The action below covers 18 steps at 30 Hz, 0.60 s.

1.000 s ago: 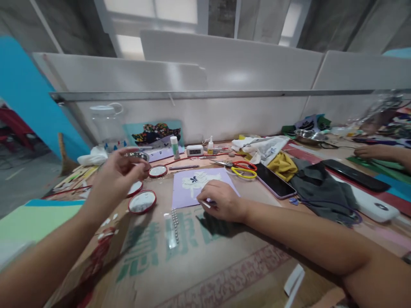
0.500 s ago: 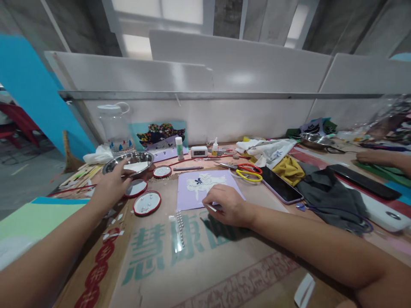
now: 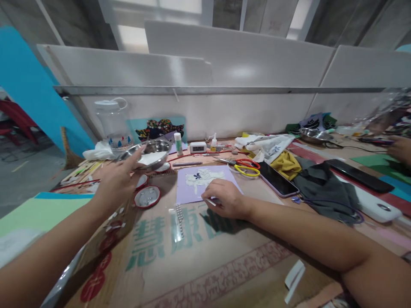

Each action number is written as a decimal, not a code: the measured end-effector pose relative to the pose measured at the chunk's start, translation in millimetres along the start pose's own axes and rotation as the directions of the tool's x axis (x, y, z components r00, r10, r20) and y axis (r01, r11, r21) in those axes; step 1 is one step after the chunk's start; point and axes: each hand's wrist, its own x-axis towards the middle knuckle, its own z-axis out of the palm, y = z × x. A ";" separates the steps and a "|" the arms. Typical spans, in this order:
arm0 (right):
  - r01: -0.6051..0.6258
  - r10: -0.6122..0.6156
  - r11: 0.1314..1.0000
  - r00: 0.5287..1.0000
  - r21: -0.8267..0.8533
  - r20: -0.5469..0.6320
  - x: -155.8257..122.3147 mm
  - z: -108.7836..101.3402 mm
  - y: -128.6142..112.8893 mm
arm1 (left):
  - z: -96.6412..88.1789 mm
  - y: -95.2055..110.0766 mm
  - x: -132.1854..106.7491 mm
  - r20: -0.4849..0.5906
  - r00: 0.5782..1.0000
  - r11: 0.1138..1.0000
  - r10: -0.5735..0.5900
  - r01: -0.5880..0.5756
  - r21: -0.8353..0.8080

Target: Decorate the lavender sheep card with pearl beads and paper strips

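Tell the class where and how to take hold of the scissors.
The scissors are probably best gripped by the red and yellow handle loops, from above on the near side: they lie flat, blades pointing left, and the phone lies close on the loops' right.

Steel bowl (image 3: 162, 146) (white piece (image 3: 152, 158) inside) left of flat lilac card (image 3: 184, 194), slim pale object (image 3: 210, 202) by its edge
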 end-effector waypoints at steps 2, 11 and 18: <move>0.012 -0.012 1.000 1.000 -0.008 -0.004 1.0 -0.5 -0.6 | 8.2 9.1 -8.1 0.089 0.989 0.981 0.118 -0.129 0.142; 0.121 -0.124 0.992 0.987 -0.031 -0.103 0.2 -3.0 -1.7 | 47.7 16.4 -33.0 0.229 0.891 0.882 0.392 -0.435 0.183; 0.118 -0.141 0.980 0.979 -0.160 -0.145 2.6 -4.2 -0.2 | 59.2 15.2 -44.4 0.218 0.837 0.838 0.502 -0.533 0.117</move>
